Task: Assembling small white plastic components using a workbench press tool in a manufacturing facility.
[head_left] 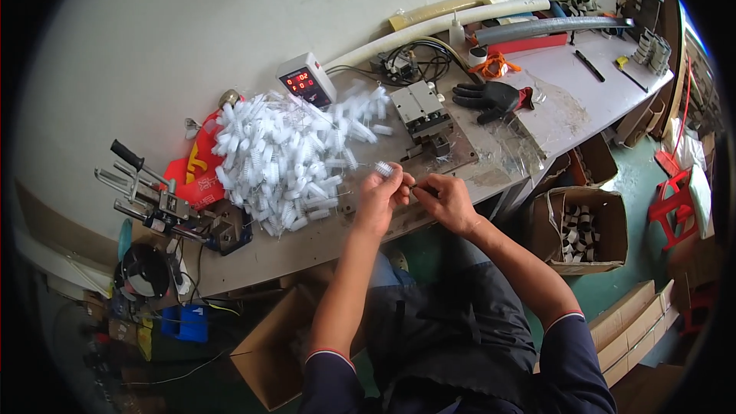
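A pale wall rises behind a long desk that bends across the view over a green floor. Clock hours are counted from the two hands, with 12 pointing away from the person.

The left hand is over the desk's near edge, its grip clamped on a small white-bristled brush, which points up and away from the fingers. Just beside it at 3 o'clock, the right hand has its grip pinched on a small dark piece, too tiny to identify.

A big heap of white brushes spreads at 10 o'clock, with a white box with a red-lit display behind it at 11. A metal fixture stands near 12. A black glove with a red cuff lies at half past one, and long tubes stretch along the back at 1. At 9 o'clock is a lever device; toward 4, an open cardboard box on the floor holds small pale and dark pieces.
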### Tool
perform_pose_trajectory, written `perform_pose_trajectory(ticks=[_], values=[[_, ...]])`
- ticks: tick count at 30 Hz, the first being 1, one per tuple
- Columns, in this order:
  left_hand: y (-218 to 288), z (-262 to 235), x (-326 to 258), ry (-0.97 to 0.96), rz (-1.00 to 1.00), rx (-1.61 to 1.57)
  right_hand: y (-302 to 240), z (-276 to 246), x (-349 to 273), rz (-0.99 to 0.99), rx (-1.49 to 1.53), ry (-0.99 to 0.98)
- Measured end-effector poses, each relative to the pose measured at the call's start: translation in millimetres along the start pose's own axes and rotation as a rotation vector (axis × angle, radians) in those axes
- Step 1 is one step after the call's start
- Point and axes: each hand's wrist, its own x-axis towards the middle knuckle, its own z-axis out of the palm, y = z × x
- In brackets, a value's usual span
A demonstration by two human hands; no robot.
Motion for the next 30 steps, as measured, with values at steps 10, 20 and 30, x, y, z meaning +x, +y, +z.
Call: perform_pose_trajectory(ticks=[10,20,30], values=[[15,14,59,0.392,0.427,0.648,21,-63,8,0.11,-0.329,-0.009],[-11,-28,98,0.42,0.552,0.865,31,-31,20,0.048,-0.474,0.145],[-4,-28,93,0.339,0.595,0.952,34,-11,21,0.045,-0.602,0.26]])
